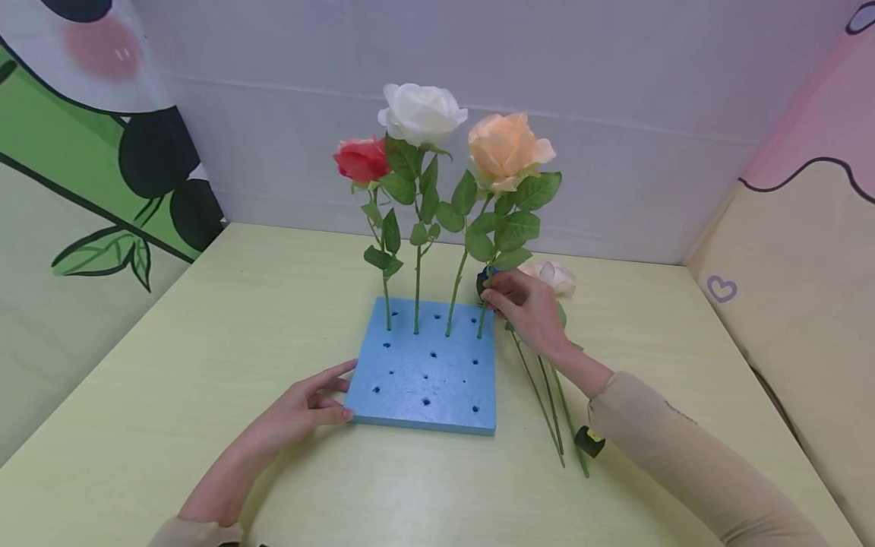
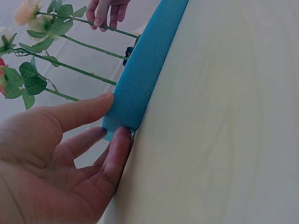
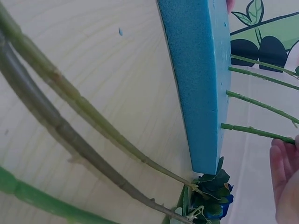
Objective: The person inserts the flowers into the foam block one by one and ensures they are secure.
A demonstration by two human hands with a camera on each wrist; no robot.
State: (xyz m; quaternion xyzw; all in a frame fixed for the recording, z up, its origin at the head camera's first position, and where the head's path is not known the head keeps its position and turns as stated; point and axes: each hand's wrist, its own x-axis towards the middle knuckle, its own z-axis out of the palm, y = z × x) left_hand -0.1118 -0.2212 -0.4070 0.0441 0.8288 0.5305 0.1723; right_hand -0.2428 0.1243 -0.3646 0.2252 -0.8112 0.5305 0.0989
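Observation:
A blue foam board (image 1: 424, 387) with rows of holes lies on the table. Several rose stems stand in its back row, bearing a red rose (image 1: 362, 159), a white rose (image 1: 422, 114) and a peach rose (image 1: 507, 150). My left hand (image 1: 301, 410) holds the board's near left corner; in the left wrist view the thumb and fingers (image 2: 122, 140) meet its edges. With the fingertips of my right hand (image 1: 529, 308) I pinch the rightmost standing stem (image 3: 254, 132), a little above the board. Its flower head cannot be told apart for certain behind the peach rose.
Right of the board lie loose roses: a pale pink rose (image 1: 552, 277) and a dark blue rose (image 3: 225, 205), partly hidden by my right hand in the head view. Their stems (image 1: 547, 395) stretch toward me. A black-and-yellow item (image 1: 589, 441) lies by the stem ends.

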